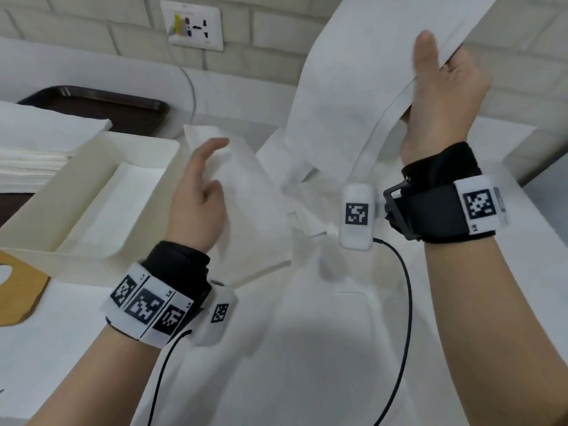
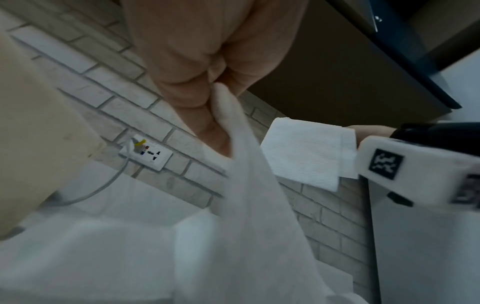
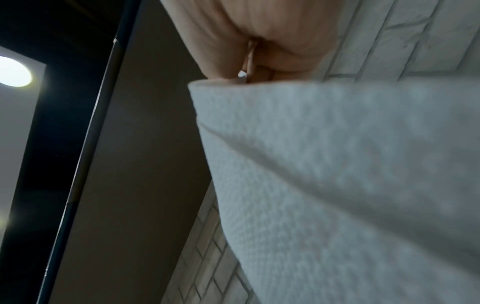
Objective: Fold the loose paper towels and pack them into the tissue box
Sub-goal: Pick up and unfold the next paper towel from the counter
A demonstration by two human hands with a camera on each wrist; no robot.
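- Pinching paper towel strip (image 1: 353, 96) aloft, upper right: right hand (image 1: 442, 96).
- Pinching its lower end, centre frame: left hand (image 1: 196, 204).
- Sitting nearly empty, left: tissue box (image 1: 37, 256); folding and packing mostly remaining.

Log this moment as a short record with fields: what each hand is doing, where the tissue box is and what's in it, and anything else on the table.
left hand: pinches one end of the paper towel strip, low, beside the box
right hand: grips the strip's other end, raised high
tissue box: open, left of the left hand, white sheet lying flat inside
towel stack: folded, behind the box on a dark tray
wall socket: on the brick wall, something plugged in
task state: strip not yet in box
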